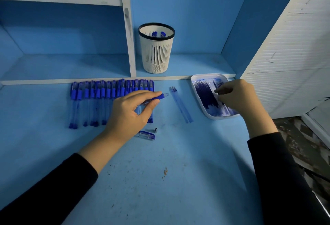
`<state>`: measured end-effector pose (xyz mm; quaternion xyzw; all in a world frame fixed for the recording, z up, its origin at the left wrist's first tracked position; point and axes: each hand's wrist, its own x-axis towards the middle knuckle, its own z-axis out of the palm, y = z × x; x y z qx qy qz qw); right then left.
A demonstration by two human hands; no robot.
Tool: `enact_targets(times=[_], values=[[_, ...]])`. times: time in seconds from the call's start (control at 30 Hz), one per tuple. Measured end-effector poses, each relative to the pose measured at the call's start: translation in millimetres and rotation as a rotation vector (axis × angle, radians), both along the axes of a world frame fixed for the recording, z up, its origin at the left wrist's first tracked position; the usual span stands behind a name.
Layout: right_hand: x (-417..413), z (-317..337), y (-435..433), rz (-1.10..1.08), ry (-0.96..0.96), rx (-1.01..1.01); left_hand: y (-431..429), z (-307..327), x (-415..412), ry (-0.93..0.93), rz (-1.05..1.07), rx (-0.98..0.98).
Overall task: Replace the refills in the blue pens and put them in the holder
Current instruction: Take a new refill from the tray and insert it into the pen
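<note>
We judge the job barely begun: two pens stand in the holder on the shelf, while a long row of pens lies on the table, seemingly yet to be done. Our left hand grips an opened pen barrel; its cap and metal tip lie near. Spent refills lie beside the tray, where our right hand curls over fresh refills; whether it pinches one we cannot tell.
</note>
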<state>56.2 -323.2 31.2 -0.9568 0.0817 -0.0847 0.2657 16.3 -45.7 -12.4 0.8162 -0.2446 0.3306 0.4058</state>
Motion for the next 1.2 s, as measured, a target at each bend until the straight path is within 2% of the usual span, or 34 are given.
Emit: enact_targets(times=[0.1,0.27,0.37,0.47,0.73,1.03,1.2], values=[[-3,5,0,-0.019,0.001,0.323,0,0,0,0.004,-0.003,-0.011],[-12,12,33,0.098,0.017,1.165,0,0,0,-0.017,-0.015,-0.05],[-17,7,60,0.071,-0.022,1.439,1,-1,0,-0.001,-0.021,-0.093],[-21,2,75,0.066,-0.052,1.506,2,-3,1,0.019,-0.021,-0.126],[-27,1,88,0.063,-0.146,1.507,2,-3,1,0.027,-0.027,-0.151],[-27,0,87,0.086,-0.148,1.527,3,-1,1,0.0,-0.023,-0.112],[-27,-2,88,0.106,-0.163,1.473,2,-2,0,0.005,-0.022,-0.117]])
